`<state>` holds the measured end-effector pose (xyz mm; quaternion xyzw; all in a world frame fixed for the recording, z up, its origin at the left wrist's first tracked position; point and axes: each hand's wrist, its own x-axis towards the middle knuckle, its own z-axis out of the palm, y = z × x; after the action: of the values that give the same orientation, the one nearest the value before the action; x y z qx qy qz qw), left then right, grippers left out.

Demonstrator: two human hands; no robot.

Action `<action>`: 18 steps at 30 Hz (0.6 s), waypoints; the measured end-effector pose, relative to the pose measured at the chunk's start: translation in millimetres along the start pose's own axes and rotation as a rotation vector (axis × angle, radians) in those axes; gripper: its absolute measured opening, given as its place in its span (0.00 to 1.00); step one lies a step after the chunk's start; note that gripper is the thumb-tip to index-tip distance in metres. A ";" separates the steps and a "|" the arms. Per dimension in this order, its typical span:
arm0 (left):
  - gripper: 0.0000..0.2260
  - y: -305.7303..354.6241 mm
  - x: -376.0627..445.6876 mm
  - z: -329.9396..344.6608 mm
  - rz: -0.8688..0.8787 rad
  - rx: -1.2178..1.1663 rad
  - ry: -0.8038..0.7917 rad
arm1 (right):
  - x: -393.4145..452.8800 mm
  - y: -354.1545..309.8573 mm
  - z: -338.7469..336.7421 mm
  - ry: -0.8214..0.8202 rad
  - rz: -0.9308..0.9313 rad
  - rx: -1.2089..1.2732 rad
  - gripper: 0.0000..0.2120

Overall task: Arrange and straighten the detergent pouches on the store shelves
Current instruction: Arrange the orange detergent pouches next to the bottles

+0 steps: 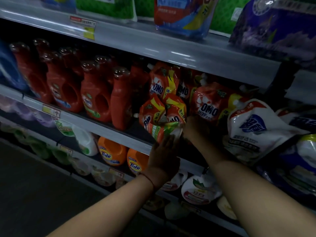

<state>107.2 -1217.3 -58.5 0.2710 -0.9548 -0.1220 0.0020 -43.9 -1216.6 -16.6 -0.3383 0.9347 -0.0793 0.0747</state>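
While I watched through the head camera, both of my arms were reaching into the middle shelf (106, 132). My left hand (164, 158) was flat, its fingers straight and together, with the fingertips pressed against the lower front of the slumped OMO pouch pair (162, 113), a red-orange twin pack that leaned forward over the shelf edge. My right hand (195, 127) was at the right side of that same pack, low down, but it was dark and partly tucked behind the pouch, so I could not tell whether its fingers were curled round it or only laid against it. A thin red cord (150, 181) circled my left wrist.

Just above my hands, a second OMO pouch (162, 82) stood further back on the shelf, and directly above my right hand a big OMO pouch (212, 101) lay tilted. To the right of my right forearm, a white pouch with a blue emblem (253, 132) sagged forward. To the left of my left hand stood a row of red OMO bottles (95, 98). Below my left hand, on the next shelf down, were two orange Tide bottles (111, 151), and under my right forearm lay white pouches (198, 189). Above everything, the upper shelf held a blue pouch (183, 14) and a purple pack (277, 26).
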 end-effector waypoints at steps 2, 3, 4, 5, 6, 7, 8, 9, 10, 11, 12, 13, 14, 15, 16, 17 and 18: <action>0.31 -5.1 -3.0 -0.9 0.006 -0.067 0.018 | 1.1 7.7 1.7 0.023 0.010 0.113 0.15; 0.31 -7.1 -4.1 -0.2 0.009 -0.103 0.016 | 0.4 12.9 3.1 0.040 0.016 0.168 0.14; 0.31 -9.0 -4.5 0.8 0.011 -0.155 0.008 | -2.0 17.8 3.8 0.060 0.025 0.217 0.14; 0.32 -10.1 -4.5 -0.1 0.013 -0.216 -0.007 | -5.0 22.6 4.5 0.078 0.037 0.251 0.15; 0.32 -10.7 -3.0 0.9 0.022 -0.270 -0.017 | -8.0 26.5 5.1 0.098 0.050 0.279 0.15; 0.32 -10.1 -2.7 0.8 0.033 -0.316 -0.013 | -11.5 30.1 5.5 0.117 0.064 0.304 0.15; 0.32 -8.7 -1.0 1.3 0.040 -0.381 -0.001 | -15.2 32.3 5.5 0.134 0.080 0.320 0.15; 0.31 -6.9 -0.6 -0.3 0.040 -0.477 0.014 | -20.3 34.1 4.0 0.148 0.096 0.329 0.15; 0.29 -4.8 0.5 -1.2 0.027 -0.588 0.029 | -26.1 35.7 1.4 0.164 0.113 0.333 0.14; 0.26 -1.9 1.2 -2.4 0.020 -0.687 0.026 | -32.3 37.7 -1.5 0.177 0.127 0.340 0.13; 0.25 1.8 -0.1 -4.4 0.025 -0.760 0.013 | -39.4 39.6 -4.8 0.191 0.135 0.355 0.12; 0.24 6.3 -1.9 -6.9 0.041 -0.819 0.005 | -45.7 41.9 -7.5 0.206 0.141 0.373 0.12; 0.23 9.5 -1.6 -6.4 0.052 -0.887 0.006 | -51.7 44.1 -10.3 0.219 0.146 0.400 0.12; 0.21 13.0 -2.7 -7.8 0.056 -0.968 0.017 | -56.8 46.4 -13.1 0.221 0.151 0.427 0.12; 0.19 16.7 -4.1 -9.5 0.044 -1.056 0.009 | -61.5 47.9 -16.6 0.223 0.153 0.441 0.11; 0.17 19.3 -6.5 -11.9 0.026 -1.146 -0.018 | -66.0 49.1 -20.6 0.231 0.153 0.435 0.12; 0.17 20.4 -6.6 -11.6 -0.002 -1.236 -0.042 | -69.8 50.2 -24.0 0.241 0.153 0.424 0.12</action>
<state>103.1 -1199.7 -42.0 0.2182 -0.7072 -0.6578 0.1397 -26.6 -1131.2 2.8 -0.2315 0.9223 -0.3073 0.0378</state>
